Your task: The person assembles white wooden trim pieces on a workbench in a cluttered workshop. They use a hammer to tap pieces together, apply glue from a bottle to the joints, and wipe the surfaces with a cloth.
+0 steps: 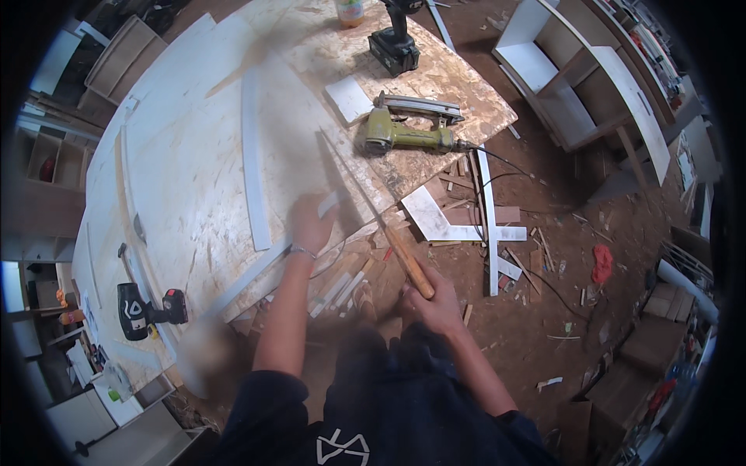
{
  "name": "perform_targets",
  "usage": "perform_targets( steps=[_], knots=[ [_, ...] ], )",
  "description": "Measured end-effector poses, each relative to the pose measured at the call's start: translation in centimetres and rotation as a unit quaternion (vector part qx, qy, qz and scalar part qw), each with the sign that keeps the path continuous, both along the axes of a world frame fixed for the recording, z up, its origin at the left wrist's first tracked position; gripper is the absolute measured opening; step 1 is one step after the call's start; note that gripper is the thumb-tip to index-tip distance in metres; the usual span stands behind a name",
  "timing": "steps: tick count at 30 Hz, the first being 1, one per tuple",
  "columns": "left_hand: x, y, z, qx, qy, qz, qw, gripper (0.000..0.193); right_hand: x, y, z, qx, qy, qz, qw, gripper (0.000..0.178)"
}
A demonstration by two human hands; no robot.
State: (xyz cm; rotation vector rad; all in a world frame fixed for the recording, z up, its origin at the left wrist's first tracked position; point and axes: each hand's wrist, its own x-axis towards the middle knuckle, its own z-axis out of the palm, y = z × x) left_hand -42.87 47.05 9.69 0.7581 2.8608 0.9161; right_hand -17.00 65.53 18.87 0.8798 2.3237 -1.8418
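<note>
My right hand (440,304) is closed round the wooden handle of a handsaw (402,256). Its thin, narrow blade points away and to the left, seen nearly edge-on over the worktable's near right part. My left hand (311,225) grips a white strip (247,278) at the table's near edge. A short end of that strip shows just right of my fingers, close to the blade. Whether the blade touches the strip I cannot tell. Beneath lies the big pale worktable (179,155), with another white strip (252,163) lying beyond my left hand.
A green nail gun (404,136) with a hose, a white offcut (349,99), a black cordless tool (395,48) and a bottle (350,12) stand at the far right of the table. A drill (144,311) lies left. Offcuts litter the floor; a cabinet frame (575,78) stands right.
</note>
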Motion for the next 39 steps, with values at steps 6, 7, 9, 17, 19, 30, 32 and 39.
perform_targets(
  steps=[6, 7, 9, 17, 19, 30, 32, 39],
  knots=[
    [2.6, 1.1, -1.0, 0.063, 0.030, -0.042, 0.997, 0.029, 1.2, -2.1, 2.1, -0.012, -0.011, -0.105, 0.994, 0.055],
    [2.5, 2.1, -0.3, 0.071, 0.026, -0.052, 0.996, 0.029, 1.0, -2.4, 3.1, -0.016, -0.008, -0.131, 0.991, 0.054],
    [2.8, 3.0, -0.5, 0.059, 0.008, -0.016, 0.998, 0.029, 1.3, -2.6, 2.3, 0.029, 0.030, -0.126, 0.991, 0.053],
    [4.2, 3.7, 0.7, 0.025, -0.009, -0.012, 1.000, 0.025, 2.0, -4.9, -0.3, 0.090, 0.067, -0.120, 0.986, 0.057],
    [5.1, 4.4, 0.9, 0.017, 0.026, 0.034, 0.999, 0.025, 2.4, -5.3, -1.1, 0.100, 0.056, -0.110, 0.987, 0.059],
    [5.3, 5.7, -1.1, -0.060, 0.050, 0.085, 0.993, 0.026, 3.2, -4.4, -3.9, 0.108, 0.117, -0.059, 0.986, 0.066],
    [5.3, 5.6, -1.3, -0.082, 0.080, 0.069, 0.991, 0.023, 3.3, -4.1, -4.2, 0.102, 0.125, -0.049, 0.986, 0.068],
    [4.9, 6.0, -3.1, 0.030, 0.039, 0.160, 0.986, 0.017, 3.9, -3.5, -4.5, 0.092, 0.145, -0.042, 0.984, 0.072]
  ],
)
